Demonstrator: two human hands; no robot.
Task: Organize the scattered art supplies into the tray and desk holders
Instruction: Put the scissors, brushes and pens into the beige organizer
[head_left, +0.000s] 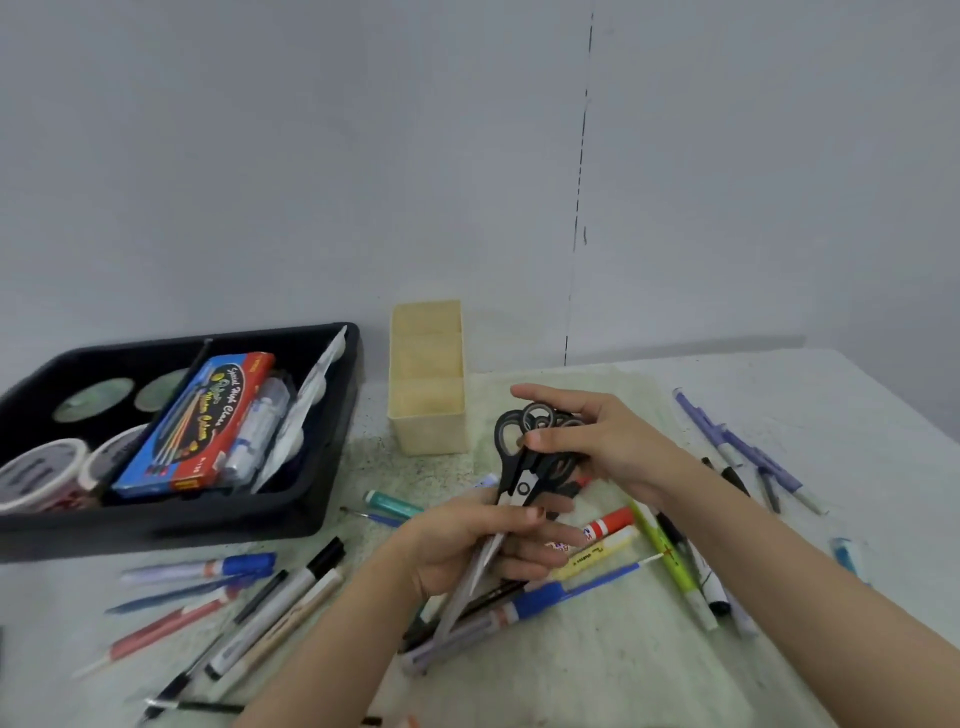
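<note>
right hand (608, 441) fingers curled on the handles, left hand (467, 540) gripping the blades, black scissors (524, 470) slant handles-up just right of the mid-frame cream holder (426, 421).

Site: an indoor art-and-craft desk. Home, classroom or studio, I cannot tell. I hold scissors (519, 467) in my left hand (467, 545) and right hand (608, 441); all bearings run from that grip.

Beneath it: a pale table (857, 415), its top speckled and stained greenish. Beyond it: a plain grey wall (311, 156), with the table set against it. Well to the left: a black tray (332, 467) holding a box of water colours (197, 426) and round paint tubs (41, 473). Just beyond and left: a cream desk holder (427, 395) with compartments. On the near side, left and right: markers and pens (280, 608) strewn loose.
</note>
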